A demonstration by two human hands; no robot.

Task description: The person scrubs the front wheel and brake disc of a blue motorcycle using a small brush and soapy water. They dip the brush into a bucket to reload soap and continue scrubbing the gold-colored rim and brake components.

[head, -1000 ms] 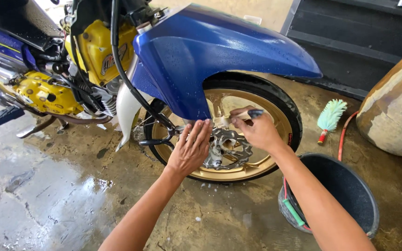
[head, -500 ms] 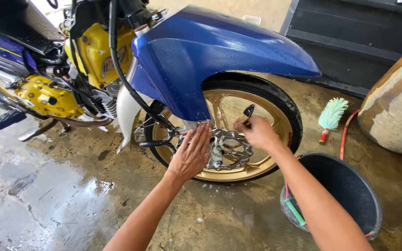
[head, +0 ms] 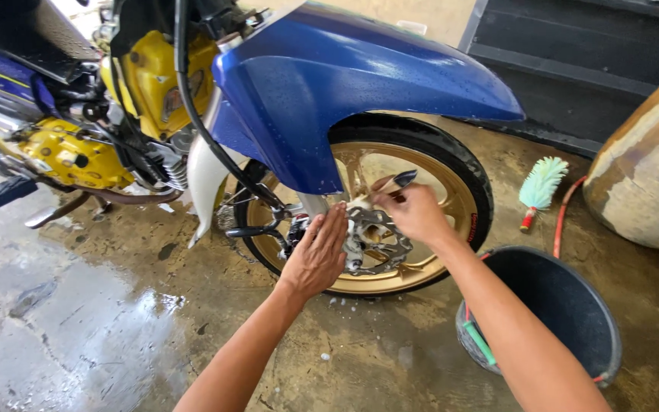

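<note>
A blue and yellow motorcycle stands on wet concrete, its front wheel (head: 451,229) with a gold rim under a blue mudguard (head: 360,84). My left hand (head: 316,255) lies flat, fingers together, against the wheel hub beside the silver brake disc (head: 375,238). My right hand (head: 413,210) grips a small dark-handled brush (head: 402,180) and holds it against the gold spokes just above the disc. Soap suds speckle the floor below the wheel.
A dark bucket (head: 551,320) stands at the right by my forearm. A teal brush with a red handle (head: 539,187) and a red hose (head: 562,217) lie near a large brown jar (head: 646,168). Dark steps run behind. The yellow engine (head: 70,152) is at left.
My right hand with the brush has shifted slightly upward and leftward on the rim. My left hand stays pressed on the hub.
</note>
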